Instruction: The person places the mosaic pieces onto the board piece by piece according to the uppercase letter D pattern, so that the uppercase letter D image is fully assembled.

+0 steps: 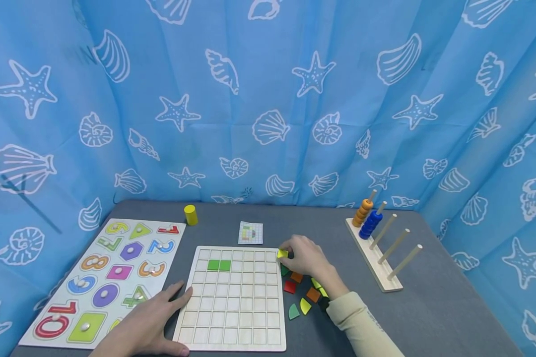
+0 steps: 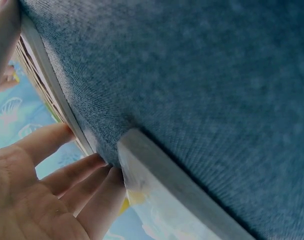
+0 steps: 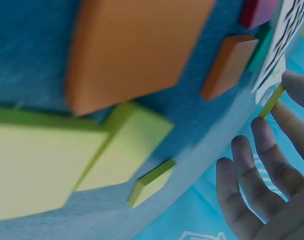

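A pale wooden grid board (image 1: pixel 232 307) lies flat on the table. Two green square tiles (image 1: pixel 219 265) sit side by side in its second row, toward the left. My left hand (image 1: pixel 156 317) rests along the board's left edge, fingers spread and thumb at the near corner; in the left wrist view its fingertips (image 2: pixel 67 131) touch the board's side. Between thumb and fingertips my right hand (image 1: pixel 307 256) pinches a thin yellow tile (image 1: pixel 282 253) at the board's far right corner. The right wrist view shows that tile (image 3: pixel 271 101) edge-on, the other fingers extended.
Loose coloured pieces, among them a red tile (image 1: pixel 290 286) and an orange tile (image 1: pixel 313 295), lie right of the board. A number puzzle (image 1: pixel 116 258) is at left. Behind stand a yellow cylinder (image 1: pixel 190 215) and a pattern card (image 1: pixel 250 233); a peg rack (image 1: pixel 375 253) is at right.
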The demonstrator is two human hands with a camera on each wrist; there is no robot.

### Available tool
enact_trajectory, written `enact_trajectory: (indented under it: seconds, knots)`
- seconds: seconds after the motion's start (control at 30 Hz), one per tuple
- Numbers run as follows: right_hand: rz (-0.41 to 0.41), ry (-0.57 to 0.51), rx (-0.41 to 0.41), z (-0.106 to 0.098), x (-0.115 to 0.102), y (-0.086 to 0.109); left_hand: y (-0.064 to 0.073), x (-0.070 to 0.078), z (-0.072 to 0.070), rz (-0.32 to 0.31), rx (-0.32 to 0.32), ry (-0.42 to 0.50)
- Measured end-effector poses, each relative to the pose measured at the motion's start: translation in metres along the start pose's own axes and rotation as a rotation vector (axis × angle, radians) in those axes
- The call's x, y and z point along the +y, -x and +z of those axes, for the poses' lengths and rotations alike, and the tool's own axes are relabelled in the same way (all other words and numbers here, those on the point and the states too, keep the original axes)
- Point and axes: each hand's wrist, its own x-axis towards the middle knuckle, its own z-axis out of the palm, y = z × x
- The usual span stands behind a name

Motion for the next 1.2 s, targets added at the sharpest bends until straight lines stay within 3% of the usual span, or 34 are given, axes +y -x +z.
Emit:
enact_trajectory:
  seconds: [0.6, 0.93, 1.2]
  knots:
    - [-0.091, -0.032, -0.040, 0.006, -0.042, -0.015, 0.001, -0.002, 0.002, 0.043, 0.019, -0.005]
    - [-0.147, -0.030, -0.075, 0.015, -0.064, -0.024, 0.000, -0.002, 0.001, 0.018, 0.016, 0.009]
    - [-0.144, -0.005, -0.131, 0.025, -0.073, -0.027, 0.000, -0.001, 0.000, 0.016, 0.007, -0.004]
